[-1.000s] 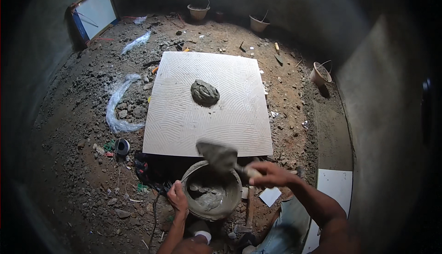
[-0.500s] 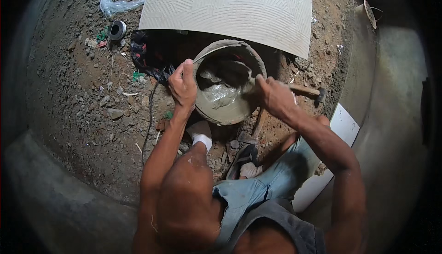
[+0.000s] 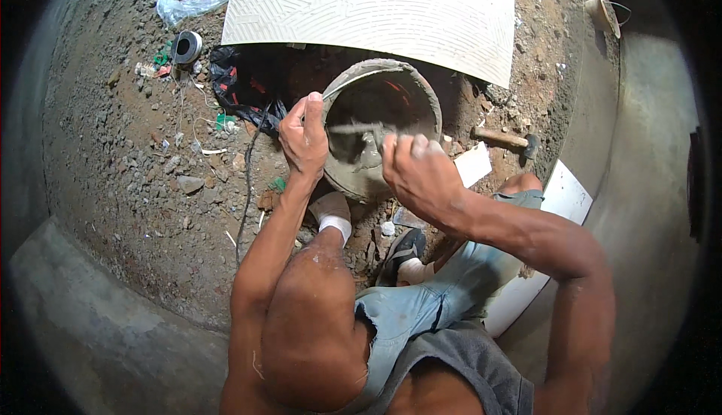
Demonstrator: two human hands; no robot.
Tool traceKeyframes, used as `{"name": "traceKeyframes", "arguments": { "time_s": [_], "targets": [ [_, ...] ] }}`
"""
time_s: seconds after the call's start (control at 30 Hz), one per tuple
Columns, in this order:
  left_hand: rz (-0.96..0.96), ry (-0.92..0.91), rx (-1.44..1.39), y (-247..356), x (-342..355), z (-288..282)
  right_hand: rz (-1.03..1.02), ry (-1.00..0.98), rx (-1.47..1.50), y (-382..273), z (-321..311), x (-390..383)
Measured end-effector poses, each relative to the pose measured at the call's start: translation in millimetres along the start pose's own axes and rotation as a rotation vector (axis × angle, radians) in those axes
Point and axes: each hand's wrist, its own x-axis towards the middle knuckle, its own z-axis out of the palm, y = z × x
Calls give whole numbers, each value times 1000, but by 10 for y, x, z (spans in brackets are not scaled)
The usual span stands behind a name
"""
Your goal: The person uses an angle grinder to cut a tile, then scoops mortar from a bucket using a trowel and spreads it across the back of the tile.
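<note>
With our left hand (image 3: 304, 138) we hold firmly the left rim of the bucket (image 3: 426, 103), which stands on the ground (image 3: 150, 215) near the closest edge of the ridged slab (image 3: 368, 9). Our right hand (image 3: 423, 170) closes around a trowel (image 3: 355, 128), blurred inside the bucket.

A round bucket (image 3: 435, 106), its rim and walls crusted with dried grey, sits at the middle of the view with its mouth facing up; its base is hidden. A thin wire handle (image 3: 350, 82) lies along the upper left of the rim. Inside, the far wall is dark, with a few orange-red streaks near the top. Wet grey mortar (image 3: 368, 158), glossy in one patch, lies in the lower part. A trowel (image 3: 357, 127) reaches into the mouth, its grey blade blurred, pointing left just above the mortar.
</note>
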Motion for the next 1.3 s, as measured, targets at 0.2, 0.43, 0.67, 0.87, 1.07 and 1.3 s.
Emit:
{"name": "traceKeyframes", "arguments": {
  "time_s": [0.2,0.43,0.67,0.87,1.07,1.3],
  "targets": [
    [-15,-27,-10,106,-73,29,103,-59,222,714,131,-394],
    [33,23,-28,206,-145,133,179,-222,627,267,552,-443],
    [-24,-21,-51,317,-213,167,295,131,683,400,946,-496],
    [-10,-5,8,358,-332,238,311,-129,972,-40,1013,-436],
    [-12,-17,-10,341,-363,227,305,-161,1407,-24,884,-441],
    [-70,18,-159,45,-222,61,272,-287,1707,46,920,-477]
  ]
}}
